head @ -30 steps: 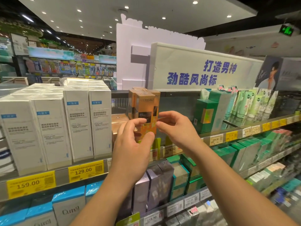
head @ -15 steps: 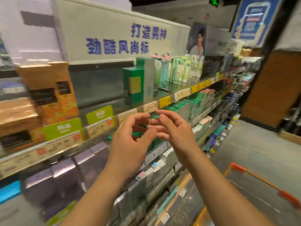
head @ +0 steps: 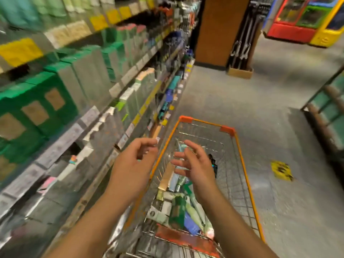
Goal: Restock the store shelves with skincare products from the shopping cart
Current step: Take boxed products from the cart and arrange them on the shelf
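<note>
My left hand [head: 133, 164] hangs empty over the orange rim of the shopping cart [head: 242, 164], grip loose, fingers lightly curled round nothing. My right hand [head: 195, 164] is above the basket, fingers spread and slack, also holding nothing. The skincare products [head: 178, 207] lie jumbled in the near end of the cart below my wrists: green boxes, pale tubes, something blue, all too blurred to read. As I judge it, the step is to pick the next item. I should go down with the right hand, take one box or tube lying on top by its long sides, and lift it straight up so nothing snags the wire. The left can steady the rim.

The store shelves [head: 96, 116] run along my left, stocked with green boxes [head: 37, 108] behind yellow and white price tags. Ahead is a brown pillar [head: 214, 30]. The grey floor [head: 279, 127] carries a yellow sticker [head: 282, 170]; bright red and yellow machines [head: 307, 19] stand far right.
</note>
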Motion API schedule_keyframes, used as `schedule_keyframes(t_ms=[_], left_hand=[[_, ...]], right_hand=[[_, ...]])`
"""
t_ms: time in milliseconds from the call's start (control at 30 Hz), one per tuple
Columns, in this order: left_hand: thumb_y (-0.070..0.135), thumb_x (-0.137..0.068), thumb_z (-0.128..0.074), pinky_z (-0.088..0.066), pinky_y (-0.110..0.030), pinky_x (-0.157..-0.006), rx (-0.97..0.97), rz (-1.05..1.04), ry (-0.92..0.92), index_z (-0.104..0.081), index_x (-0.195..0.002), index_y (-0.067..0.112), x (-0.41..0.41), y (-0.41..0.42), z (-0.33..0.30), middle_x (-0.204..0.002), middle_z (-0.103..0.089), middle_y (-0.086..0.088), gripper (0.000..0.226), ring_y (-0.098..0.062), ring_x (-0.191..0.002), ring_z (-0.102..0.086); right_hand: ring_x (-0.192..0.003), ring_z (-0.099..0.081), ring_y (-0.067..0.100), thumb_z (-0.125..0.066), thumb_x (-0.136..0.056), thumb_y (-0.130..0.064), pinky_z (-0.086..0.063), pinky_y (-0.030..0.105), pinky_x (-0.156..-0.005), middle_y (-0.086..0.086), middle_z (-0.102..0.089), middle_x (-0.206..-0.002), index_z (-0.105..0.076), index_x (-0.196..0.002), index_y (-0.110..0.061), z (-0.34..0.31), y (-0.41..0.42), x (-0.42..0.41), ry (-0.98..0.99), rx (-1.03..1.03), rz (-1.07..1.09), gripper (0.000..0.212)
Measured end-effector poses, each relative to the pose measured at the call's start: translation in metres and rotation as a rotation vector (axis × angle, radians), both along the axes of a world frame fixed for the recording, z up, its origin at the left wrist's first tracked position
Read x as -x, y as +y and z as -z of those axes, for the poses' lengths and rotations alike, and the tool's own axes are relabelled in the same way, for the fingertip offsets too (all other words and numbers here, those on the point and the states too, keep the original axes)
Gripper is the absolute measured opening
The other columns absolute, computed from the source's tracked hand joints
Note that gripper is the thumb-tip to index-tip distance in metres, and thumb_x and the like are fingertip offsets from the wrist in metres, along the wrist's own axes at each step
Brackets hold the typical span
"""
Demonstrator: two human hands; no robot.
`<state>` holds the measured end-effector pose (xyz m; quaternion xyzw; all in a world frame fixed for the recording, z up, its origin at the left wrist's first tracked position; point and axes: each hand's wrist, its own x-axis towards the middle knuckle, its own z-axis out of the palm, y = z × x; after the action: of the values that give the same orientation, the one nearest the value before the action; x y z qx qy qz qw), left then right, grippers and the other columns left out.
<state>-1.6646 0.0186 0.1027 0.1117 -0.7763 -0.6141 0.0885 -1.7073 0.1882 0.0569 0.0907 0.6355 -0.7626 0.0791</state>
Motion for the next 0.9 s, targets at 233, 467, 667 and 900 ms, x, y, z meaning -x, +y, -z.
schedule_keyframes(t_ms=[233,467,667,900], left_hand=[[0.032,-0.089,-0.070,-0.054,-0.045,-0.079,-0.002,0.034,-0.216,-0.072,-0.097,0.034,0.026,0.047,0.061,-0.081,-0.073,0.010,0.009,-0.026,-0.086,-0.069],[0.036,-0.081,-0.068,-0.045,-0.034,-0.071,-0.098,0.024,-0.403,-0.071,-0.098,0.027,0.054,0.073,0.121,-0.079,-0.070,0.003,0.019,-0.018,-0.077,-0.061],[0.035,-0.083,-0.065,-0.047,-0.034,-0.069,-0.110,0.048,-0.521,-0.071,-0.104,0.028,0.070,0.084,0.163,-0.095,-0.075,-0.002,0.023,-0.018,-0.082,-0.067],[0.019,-0.098,-0.063,-0.053,-0.039,-0.074,-0.094,-0.045,-0.708,-0.074,-0.094,0.027,0.078,0.082,0.222,-0.097,-0.075,-0.009,0.014,-0.024,-0.078,-0.070]], right_hand=[[-0.088,-0.074,0.029,-0.058,-0.105,-0.029,-0.058,0.050,-0.078,0.017,-0.073,-0.108,-0.064,-0.124,-0.033,0.097,0.060,0.016,-0.206,0.033,0.119,0.021],[-0.084,-0.073,0.029,-0.063,-0.102,-0.034,-0.059,0.048,-0.073,0.018,-0.073,-0.109,-0.064,-0.128,-0.033,0.185,0.080,0.044,-0.367,0.022,0.177,0.026],[-0.082,-0.074,0.025,-0.063,-0.102,-0.033,-0.058,0.045,-0.072,0.011,-0.071,-0.104,-0.064,-0.119,-0.034,0.245,0.081,0.065,-0.459,-0.014,0.180,0.018],[-0.085,-0.074,0.023,-0.072,-0.091,-0.041,-0.064,0.048,-0.079,0.005,-0.073,-0.103,-0.063,-0.120,-0.021,0.335,0.028,0.077,-0.651,-0.111,0.019,0.037]])
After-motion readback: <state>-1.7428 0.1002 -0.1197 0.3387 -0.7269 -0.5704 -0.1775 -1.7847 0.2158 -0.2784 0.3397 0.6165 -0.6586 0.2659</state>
